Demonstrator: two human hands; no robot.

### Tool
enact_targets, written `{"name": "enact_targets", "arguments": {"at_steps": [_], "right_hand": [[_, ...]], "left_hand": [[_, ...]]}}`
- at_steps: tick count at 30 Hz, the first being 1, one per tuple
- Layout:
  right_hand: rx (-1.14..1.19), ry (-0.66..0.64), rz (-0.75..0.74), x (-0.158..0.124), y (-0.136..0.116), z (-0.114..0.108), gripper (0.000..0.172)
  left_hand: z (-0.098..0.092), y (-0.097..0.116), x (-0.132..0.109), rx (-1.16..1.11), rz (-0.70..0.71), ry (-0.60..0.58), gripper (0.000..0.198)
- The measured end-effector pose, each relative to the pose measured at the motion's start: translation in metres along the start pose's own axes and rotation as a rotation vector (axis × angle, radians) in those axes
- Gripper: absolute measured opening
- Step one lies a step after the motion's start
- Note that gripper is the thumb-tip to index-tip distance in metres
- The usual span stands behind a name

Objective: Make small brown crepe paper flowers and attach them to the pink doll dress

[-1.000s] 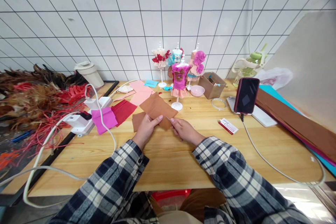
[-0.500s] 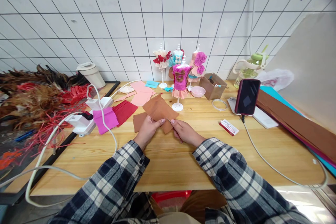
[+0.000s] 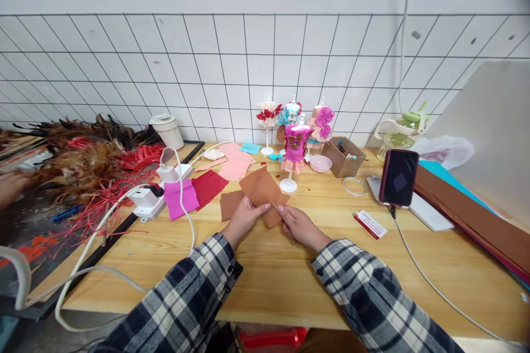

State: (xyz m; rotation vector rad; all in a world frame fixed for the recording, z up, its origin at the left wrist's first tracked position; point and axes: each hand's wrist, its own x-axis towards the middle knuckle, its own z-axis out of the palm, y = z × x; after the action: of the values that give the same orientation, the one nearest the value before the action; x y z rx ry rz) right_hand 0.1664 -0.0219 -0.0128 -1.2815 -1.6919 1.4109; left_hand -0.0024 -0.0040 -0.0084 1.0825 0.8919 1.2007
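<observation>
Two bare hands are meeting over the middle of the wooden table (image 3: 290, 281), and a brown sheet (image 3: 263, 187) is spanning the gap between them, spreading past the fingertips toward the table's far edge. The left hand (image 3: 244, 219) is pinching the sheet along its near left side, its thumb lying on top and its fingers passing out of sight beneath. The right hand (image 3: 300, 226) is pressing thumb and forefinger together on a thin needle-like tool (image 3: 274, 206). That tool is lying slantwise across the sheet's right part, its long axis running from the right fingertips toward the table's far left corner, and its free end is sitting just beside the left thumb; whether it is piercing the sheet or only resting on it, I cannot tell. The sheet itself is showing no clear long axis. A smaller brown piece (image 3: 231, 204) is lying just left of the left hand, partly covered. Toward the far edge, right of the middle, an open cardboard box (image 3: 351, 168) is holding small dark and pale bits, too small to name. A pink bowl (image 3: 321, 169) is standing just left of it, its contents unclear. A green-lidded jug (image 3: 393, 140) is standing near the far right corner, and a lidded white cup (image 3: 168, 132) is standing near the far left corner, its inside hidden.
</observation>
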Motion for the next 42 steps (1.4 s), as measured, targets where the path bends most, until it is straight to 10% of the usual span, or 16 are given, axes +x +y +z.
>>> {"name": "enact_targets", "arguments": {"at_steps": [42], "right_hand": [[0.03,0.017,0.022,-0.0027,-0.0067,0.0002,0.048]], "left_hand": [[0.0088,0.0051,-0.0035,0.037,0.038,-0.111,0.06]]}}
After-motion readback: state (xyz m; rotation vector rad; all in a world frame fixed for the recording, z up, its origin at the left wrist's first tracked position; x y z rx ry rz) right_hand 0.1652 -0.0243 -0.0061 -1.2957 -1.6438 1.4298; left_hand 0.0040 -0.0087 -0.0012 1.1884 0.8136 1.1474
